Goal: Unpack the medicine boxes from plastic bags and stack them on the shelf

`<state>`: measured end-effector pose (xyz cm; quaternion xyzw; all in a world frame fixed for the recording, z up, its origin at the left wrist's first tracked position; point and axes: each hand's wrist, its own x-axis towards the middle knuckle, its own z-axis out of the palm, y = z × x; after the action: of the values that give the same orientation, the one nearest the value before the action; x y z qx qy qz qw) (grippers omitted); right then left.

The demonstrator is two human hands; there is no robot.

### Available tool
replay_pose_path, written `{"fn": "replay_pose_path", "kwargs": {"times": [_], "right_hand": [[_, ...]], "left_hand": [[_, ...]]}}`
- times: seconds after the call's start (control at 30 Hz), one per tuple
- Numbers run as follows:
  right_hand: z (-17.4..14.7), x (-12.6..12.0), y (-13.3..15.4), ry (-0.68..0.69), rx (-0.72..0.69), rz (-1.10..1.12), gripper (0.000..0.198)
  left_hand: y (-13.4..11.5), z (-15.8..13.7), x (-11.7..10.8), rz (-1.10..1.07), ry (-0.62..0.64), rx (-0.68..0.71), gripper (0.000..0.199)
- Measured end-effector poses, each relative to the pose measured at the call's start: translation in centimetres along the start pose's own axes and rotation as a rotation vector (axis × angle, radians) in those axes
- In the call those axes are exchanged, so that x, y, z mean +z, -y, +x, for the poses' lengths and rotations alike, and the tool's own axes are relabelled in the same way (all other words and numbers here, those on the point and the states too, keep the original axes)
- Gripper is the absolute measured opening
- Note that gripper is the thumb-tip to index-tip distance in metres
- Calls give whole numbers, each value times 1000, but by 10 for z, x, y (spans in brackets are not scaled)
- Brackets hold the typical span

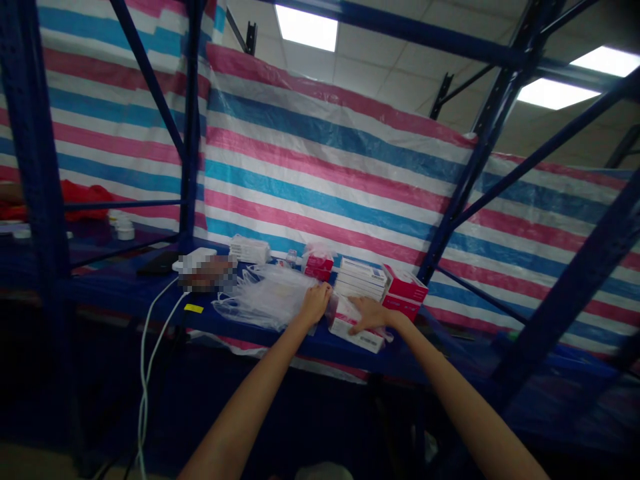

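Apparently mid-bagging, left hand (313, 304) pinches clear bag (331, 307) at white-and-red box's (345, 326) ten o'clock; splayed right hand (369, 313) should steady it next.

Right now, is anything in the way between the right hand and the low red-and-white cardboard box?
Nothing rigid visible: the right hand lies over the low red-and-white cardboard box. Thin clear plastic shows at the box's right end; whether it runs beneath the hand is unclear.

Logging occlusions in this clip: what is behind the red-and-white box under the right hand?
Behind the red-and-white box stands a stack of white boxes, with red packaging to the stack's right. The box and right hand hide the stack's base, so anything there cannot be seen.
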<state>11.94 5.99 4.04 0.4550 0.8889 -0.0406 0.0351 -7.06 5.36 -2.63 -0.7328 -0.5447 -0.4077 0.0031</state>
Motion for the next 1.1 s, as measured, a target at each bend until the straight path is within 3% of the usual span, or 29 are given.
{"fn": "replay_pose_path", "kwargs": {"times": [0.17,0.33,0.43,0.57,0.67,0.77,0.87,1.1], "right_hand": [[-27,-1,5,-140,15,258,93],[-22,-40,12,-298,78,442,80],[12,-78,29,-374,108,493,78],[81,-121,63,-430,110,557,83],[138,-135,82,-463,320,443,96],[186,-134,90,-522,606,228,108],[222,-123,85,-533,774,140,110],[266,-94,58,-348,848,224,100]], "left_hand": [[3,2,-5,-108,-173,-305,27],[11,4,-4,-193,-84,-602,23],[11,3,-2,-178,-20,-620,24],[10,1,-2,-152,-7,-606,26],[10,0,0,-164,-26,-604,26],[12,1,4,-179,-42,-607,28],[12,2,8,-186,-53,-591,31],[8,1,10,-196,-30,-584,34]]}}
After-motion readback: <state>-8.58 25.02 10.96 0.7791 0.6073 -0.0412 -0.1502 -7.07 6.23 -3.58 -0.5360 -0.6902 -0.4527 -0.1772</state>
